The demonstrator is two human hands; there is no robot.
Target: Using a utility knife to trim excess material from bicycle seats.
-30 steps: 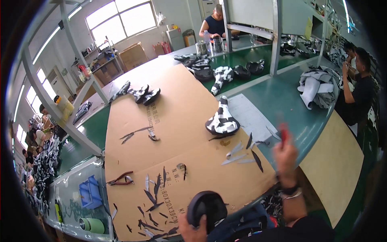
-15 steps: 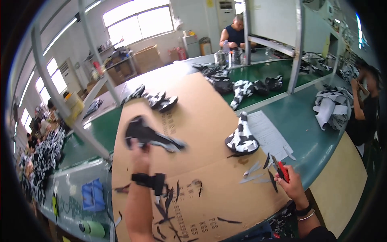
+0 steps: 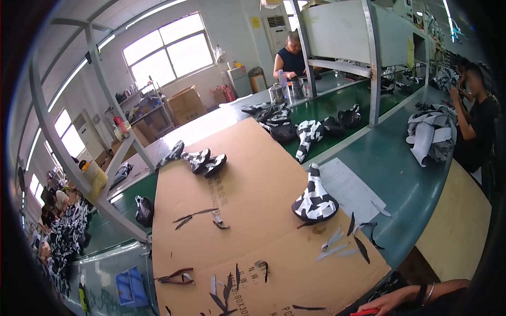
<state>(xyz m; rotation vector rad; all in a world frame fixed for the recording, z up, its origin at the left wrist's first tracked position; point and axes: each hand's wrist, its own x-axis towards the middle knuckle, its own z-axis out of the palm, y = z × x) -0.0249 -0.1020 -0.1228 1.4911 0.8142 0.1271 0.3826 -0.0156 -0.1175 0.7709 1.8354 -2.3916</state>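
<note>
My right hand [image 3: 387, 301] is low at the right edge of the cardboard sheet [image 3: 253, 231], its fingers closed round a red-handled utility knife [image 3: 365, 312] that is mostly cut off by the frame's lower edge. My left hand is out of view. A black-and-white patterned bicycle saddle [image 3: 315, 203] rests on the cardboard's right side, nose pointing away. Dark and grey trimmed strips [image 3: 337, 248] lie scattered in front of it. Another saddle [image 3: 144, 210], mostly dark, sits on the green surface left of the cardboard. Pliers [image 3: 179, 276] lie near the cardboard's left edge.
Several saddles [image 3: 203, 161] lie along the far left of the cardboard, more [image 3: 310, 134] on the green belt. A paper sheet [image 3: 348, 184] is beside the near saddle. A blue basket [image 3: 132, 287] stands at lower left. Metal posts [image 3: 373, 68] rise behind; people work farther off.
My left hand has left the view, and the saddle it held is out of it; a saddle now sits on the green surface at left. My right hand has moved down with the knife.
</note>
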